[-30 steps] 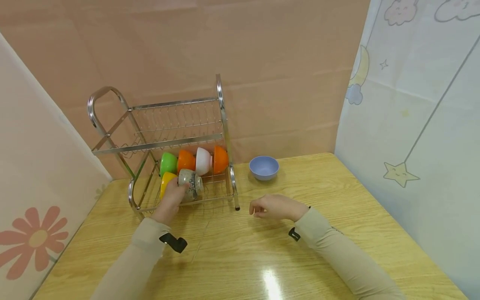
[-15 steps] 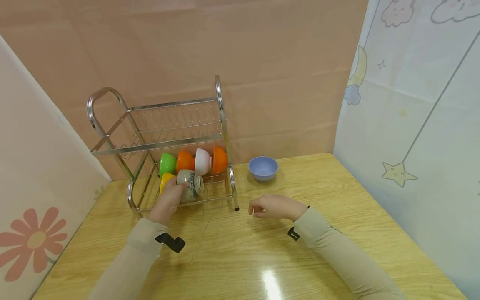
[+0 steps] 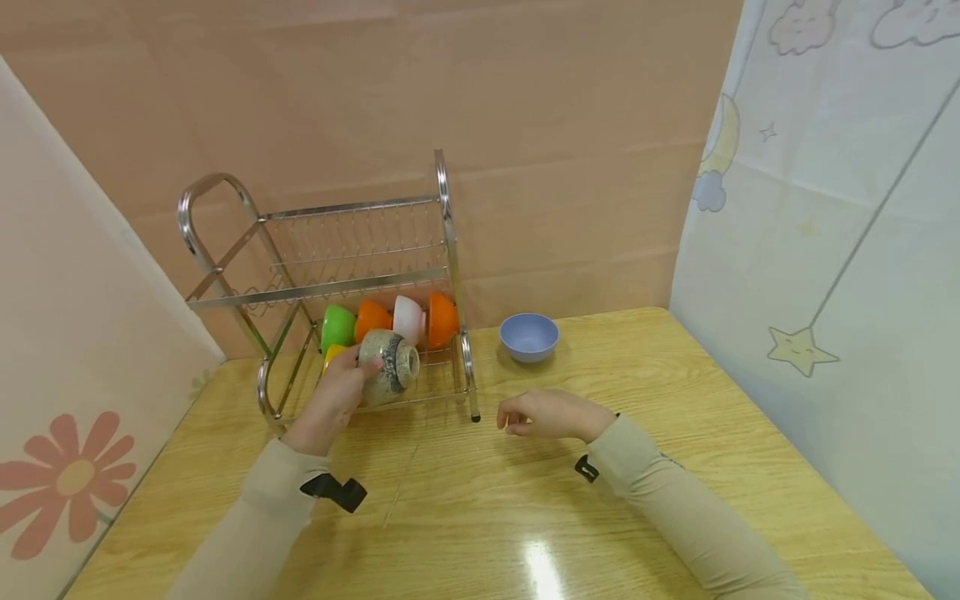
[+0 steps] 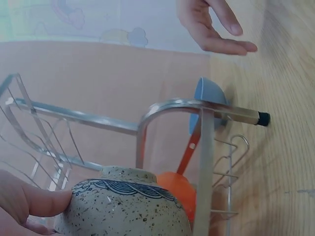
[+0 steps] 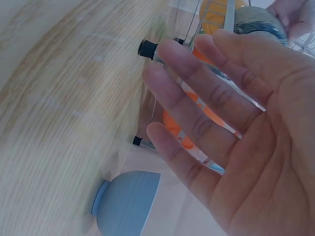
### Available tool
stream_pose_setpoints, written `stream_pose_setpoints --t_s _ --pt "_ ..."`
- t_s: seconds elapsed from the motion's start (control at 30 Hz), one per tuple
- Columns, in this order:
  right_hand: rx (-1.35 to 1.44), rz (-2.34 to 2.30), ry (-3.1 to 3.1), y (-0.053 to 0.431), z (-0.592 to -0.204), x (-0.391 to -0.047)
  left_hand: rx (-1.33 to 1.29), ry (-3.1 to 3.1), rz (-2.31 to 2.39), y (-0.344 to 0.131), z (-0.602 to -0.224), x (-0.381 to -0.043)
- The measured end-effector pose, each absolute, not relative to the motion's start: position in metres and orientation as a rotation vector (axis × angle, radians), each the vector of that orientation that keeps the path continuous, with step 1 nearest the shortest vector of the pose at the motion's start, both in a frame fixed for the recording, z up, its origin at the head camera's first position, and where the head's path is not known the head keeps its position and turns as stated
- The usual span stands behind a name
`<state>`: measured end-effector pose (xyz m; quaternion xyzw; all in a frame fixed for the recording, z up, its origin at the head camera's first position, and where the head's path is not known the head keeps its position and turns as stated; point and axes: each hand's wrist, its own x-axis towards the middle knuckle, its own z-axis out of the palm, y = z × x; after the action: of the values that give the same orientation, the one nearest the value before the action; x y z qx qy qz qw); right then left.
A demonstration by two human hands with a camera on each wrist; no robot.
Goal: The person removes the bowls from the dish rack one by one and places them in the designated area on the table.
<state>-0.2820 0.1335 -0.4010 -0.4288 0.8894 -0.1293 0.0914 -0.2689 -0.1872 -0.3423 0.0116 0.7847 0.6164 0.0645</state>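
My left hand [image 3: 339, 390] grips a speckled grey bowl [image 3: 384, 367] with a dark blue wave band, its thumb on the outer wall. The bowl lies tipped on its side at the front of the rack's lower tier, foot toward the right. Behind my fingers, a yellow bowl [image 3: 335, 355] is partly hidden. In the left wrist view, the speckled bowl [image 4: 125, 206] shows its foot ring upward, with the thumb pressed to its side. My right hand [image 3: 551, 414] hovers over the table with relaxed fingers, holding nothing. A blue bowl [image 3: 528, 337] sits upright on the table beyond it.
The two-tier metal dish rack [image 3: 315, 292] stands at the left back. Along its lower rear row sit a green bowl [image 3: 338, 327], an orange bowl [image 3: 372, 318], a white bowl [image 3: 407, 318] and another orange bowl [image 3: 442, 320]. Fabric walls enclose the wooden table [image 3: 480, 517].
My left hand has lifted the speckled bowl slightly and shifted it a little right, turning its foot more toward the viewer. The right hand has stayed in place.
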Motion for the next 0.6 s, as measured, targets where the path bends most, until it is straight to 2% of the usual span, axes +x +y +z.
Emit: stream_pose_setpoints --t_s 0.3,0.6 --pt "-1.269 -0.401 2.637 0.133 -0.405 -0.284 0.303 2.453 1.699 -0.177 -0.323 -0.245" --pt "-1.277 -0.418 2.634 0.133 -0.407 -0.285 0.696 2.707 1.392 -0.150 -0.321 -0.221"
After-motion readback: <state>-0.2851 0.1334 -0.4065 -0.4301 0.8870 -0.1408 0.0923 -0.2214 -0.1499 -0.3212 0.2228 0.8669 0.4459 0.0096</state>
